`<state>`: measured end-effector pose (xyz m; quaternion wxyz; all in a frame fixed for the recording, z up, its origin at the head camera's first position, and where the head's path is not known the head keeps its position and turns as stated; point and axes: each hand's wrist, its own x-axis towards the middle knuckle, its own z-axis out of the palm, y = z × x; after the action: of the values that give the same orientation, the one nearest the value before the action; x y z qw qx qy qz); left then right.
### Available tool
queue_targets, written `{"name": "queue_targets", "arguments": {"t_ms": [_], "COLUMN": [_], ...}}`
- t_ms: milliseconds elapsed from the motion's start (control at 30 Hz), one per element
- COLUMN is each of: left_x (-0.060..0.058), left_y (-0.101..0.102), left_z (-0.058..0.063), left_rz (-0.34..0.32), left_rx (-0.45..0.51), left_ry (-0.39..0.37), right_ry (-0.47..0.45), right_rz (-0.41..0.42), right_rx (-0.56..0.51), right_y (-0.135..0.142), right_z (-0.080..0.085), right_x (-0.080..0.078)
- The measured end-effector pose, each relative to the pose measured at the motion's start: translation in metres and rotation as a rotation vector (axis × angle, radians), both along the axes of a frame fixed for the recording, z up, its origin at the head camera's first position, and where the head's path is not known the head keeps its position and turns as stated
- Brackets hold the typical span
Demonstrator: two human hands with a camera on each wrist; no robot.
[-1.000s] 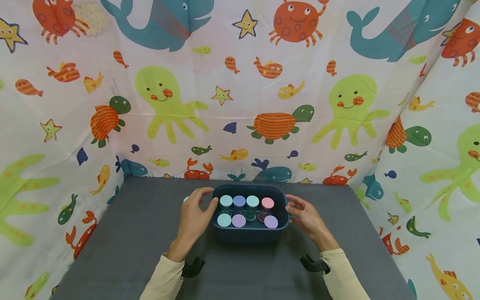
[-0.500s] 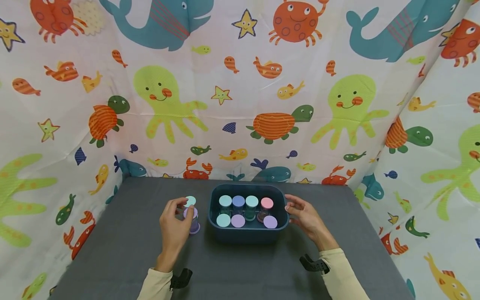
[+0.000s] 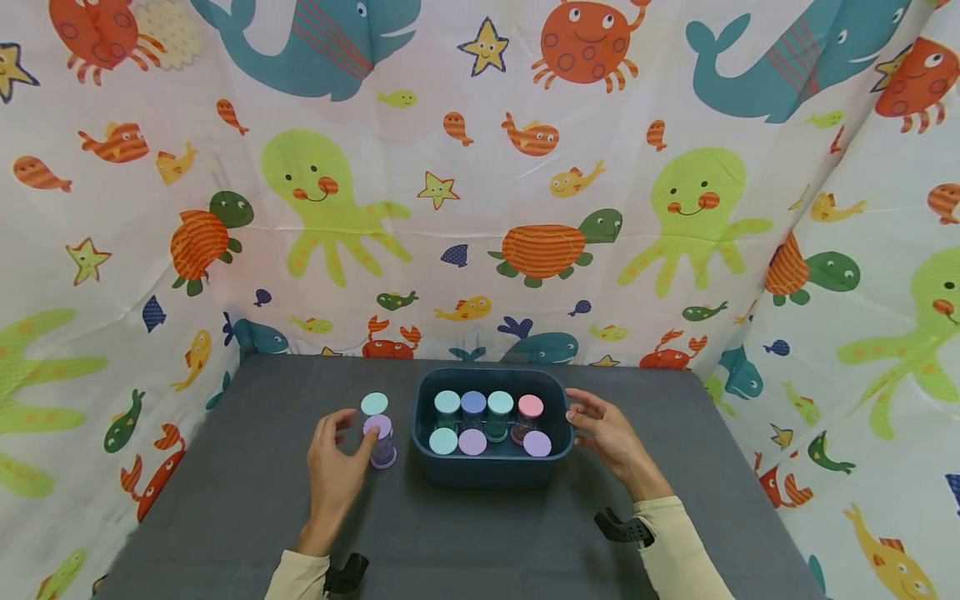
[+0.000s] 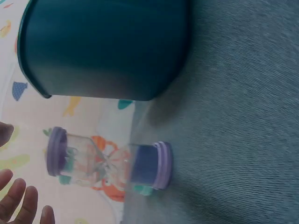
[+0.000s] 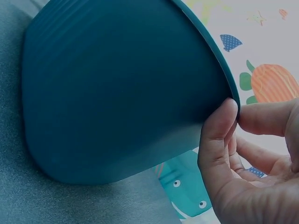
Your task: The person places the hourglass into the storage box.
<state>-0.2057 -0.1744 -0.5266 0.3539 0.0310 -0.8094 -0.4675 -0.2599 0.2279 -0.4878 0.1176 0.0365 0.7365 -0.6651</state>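
A sand timer [image 3: 383, 451] with purple caps and blue-violet sand stands upright on the table, left of the dark teal bin [image 3: 491, 472]. Beside it is my left hand [image 3: 332, 471], fingers spread and holding nothing; the left wrist view shows them apart from the timer's upper cap [image 4: 57, 151]. Right behind stands a second timer with a mint cap [image 3: 374, 404], its body mostly hidden. At the bin's right end, my right hand [image 3: 617, 440] pinches the rim [image 5: 232, 88] between thumb and finger. Inside the bin, several more timers show mint, blue, pink and purple caps.
A grey cloth [image 3: 480, 542] covers the table. Behind it and along both sides hangs a white curtain [image 3: 442, 275] printed with sea animals. Black straps [image 3: 624, 527] sit at both wrists.
My left hand has left the bin's left end and moved left to the two timers outside it, then drawn slightly back from them. My right hand stays at the bin's rim.
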Motion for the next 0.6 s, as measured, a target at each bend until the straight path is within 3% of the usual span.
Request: {"name": "queue_targets", "arguments": {"t_ms": [300,600], "left_x": [0.005,0.002], "left_y": [-0.007,-0.002], "left_z": [-0.015,-0.02], "left_rz": [0.009,-0.016], "left_rx": [0.032,0.021], "left_ry": [-0.104,-0.161], "right_ry": [0.002,0.005], "right_rz": [-0.002,-0.014], "right_rx": [-0.008,0.01], "right_y": [-0.001,-0.001], "right_z": [0.001,0.003], "right_x": [0.0,0.0]}}
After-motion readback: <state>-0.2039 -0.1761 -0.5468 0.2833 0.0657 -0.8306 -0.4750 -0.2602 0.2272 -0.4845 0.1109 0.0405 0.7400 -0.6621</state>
